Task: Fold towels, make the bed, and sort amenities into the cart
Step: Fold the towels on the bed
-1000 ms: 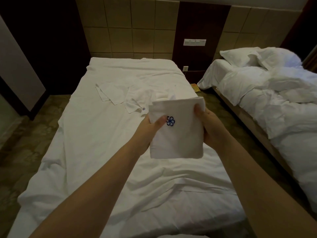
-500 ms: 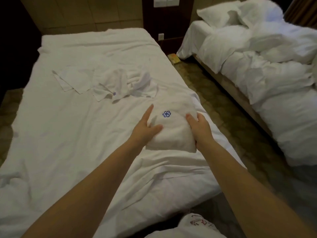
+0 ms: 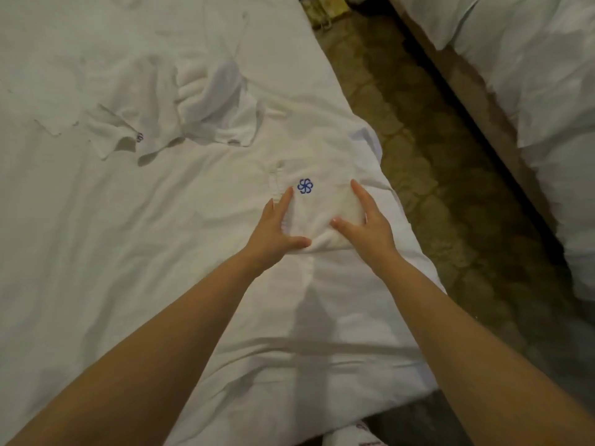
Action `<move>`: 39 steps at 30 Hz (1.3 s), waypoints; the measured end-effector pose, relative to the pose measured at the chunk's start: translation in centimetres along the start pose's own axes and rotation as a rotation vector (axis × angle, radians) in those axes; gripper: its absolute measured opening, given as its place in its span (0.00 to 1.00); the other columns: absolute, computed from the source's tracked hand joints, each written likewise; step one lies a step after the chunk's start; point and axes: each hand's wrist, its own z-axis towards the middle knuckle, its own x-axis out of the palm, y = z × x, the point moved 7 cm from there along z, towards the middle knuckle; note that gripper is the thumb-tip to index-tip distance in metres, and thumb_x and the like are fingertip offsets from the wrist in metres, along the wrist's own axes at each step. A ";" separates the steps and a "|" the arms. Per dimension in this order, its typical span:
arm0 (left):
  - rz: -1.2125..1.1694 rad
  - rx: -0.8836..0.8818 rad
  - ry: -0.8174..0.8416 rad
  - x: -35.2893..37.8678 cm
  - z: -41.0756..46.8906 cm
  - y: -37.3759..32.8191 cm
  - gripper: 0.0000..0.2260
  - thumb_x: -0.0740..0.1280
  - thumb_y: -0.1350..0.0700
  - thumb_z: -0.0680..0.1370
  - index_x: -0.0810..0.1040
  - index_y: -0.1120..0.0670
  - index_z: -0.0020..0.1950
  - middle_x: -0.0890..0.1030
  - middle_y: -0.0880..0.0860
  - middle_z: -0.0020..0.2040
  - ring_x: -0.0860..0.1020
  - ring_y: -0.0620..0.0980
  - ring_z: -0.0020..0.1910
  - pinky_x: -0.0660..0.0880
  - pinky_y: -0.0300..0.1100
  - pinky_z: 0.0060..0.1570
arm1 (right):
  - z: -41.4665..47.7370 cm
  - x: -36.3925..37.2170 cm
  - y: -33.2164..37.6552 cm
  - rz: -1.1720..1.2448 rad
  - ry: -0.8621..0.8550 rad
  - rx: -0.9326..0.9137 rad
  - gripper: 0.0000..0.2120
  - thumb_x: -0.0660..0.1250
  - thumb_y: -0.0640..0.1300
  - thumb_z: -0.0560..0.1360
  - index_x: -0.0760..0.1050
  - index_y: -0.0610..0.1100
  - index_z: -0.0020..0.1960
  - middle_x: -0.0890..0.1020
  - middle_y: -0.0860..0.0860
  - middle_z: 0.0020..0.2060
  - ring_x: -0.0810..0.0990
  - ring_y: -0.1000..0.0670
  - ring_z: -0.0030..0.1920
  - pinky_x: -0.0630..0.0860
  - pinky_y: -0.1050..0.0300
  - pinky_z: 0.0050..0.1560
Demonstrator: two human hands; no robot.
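**Folded towel pressed flat on the bed**

A folded white towel point(image 3: 317, 209) lies on the bed point(image 3: 128, 252), close to the bed's right edge. A blue flower-like logo point(image 3: 305, 186) shows on its upper face. Both hands rest on it. The left hand point(image 3: 273, 230) lies against the towel's left side with its fingers straight and together and its thumb stretched out along the near edge. The right hand point(image 3: 367, 226) lies on the right side, its fingers straight and its thumb reaching in over the cloth toward the left thumb. Neither hand curls round or pinches the towel; both are spread flat and touch it from above and from the sides.

Farther up the bed, to the left, lies a heap of loose white towels point(image 3: 206, 107), crumpled and unfolded. One of them point(image 3: 119, 136) shows a small blue mark at its corner. The bed sheet is wrinkled.

To the right of the bed runs a strip of dark patterned floor point(image 3: 434, 156), and beyond it stands a second bed point(image 3: 531, 75) with white bedding.
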 end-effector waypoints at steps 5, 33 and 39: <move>0.552 -0.261 0.211 5.7 1.9 9.3 0.46 0.73 0.47 0.72 0.44 0.50 0.78 0.39 0.61 0.77 0.46 0.59 0.77 0.51 0.46 0.72 | 1.7 4.1 -11.0 -0.592 0.357 0.161 0.35 0.67 0.46 0.76 0.52 0.56 0.77 0.47 0.48 0.77 0.54 0.42 0.74 0.58 0.52 0.70; 0.348 -0.407 -0.502 -30.3 9.0 17.0 0.41 0.67 0.45 0.76 0.40 0.45 0.78 0.43 0.53 0.79 0.48 0.56 0.77 0.56 0.63 0.70 | 18.2 33.4 14.8 -0.960 0.199 -0.415 0.19 0.57 0.43 0.78 0.68 0.51 0.69 0.75 0.52 0.63 0.71 0.48 0.64 0.58 0.48 0.68; 0.395 -0.650 -0.292 -31.6 11.6 27.4 0.54 0.75 0.38 0.66 0.34 0.38 0.75 0.34 0.50 0.77 0.38 0.56 0.76 0.56 0.71 0.66 | 22.9 42.3 13.0 -1.036 0.241 -0.503 0.26 0.61 0.42 0.75 0.62 0.51 0.73 0.70 0.48 0.67 0.71 0.43 0.61 0.67 0.49 0.60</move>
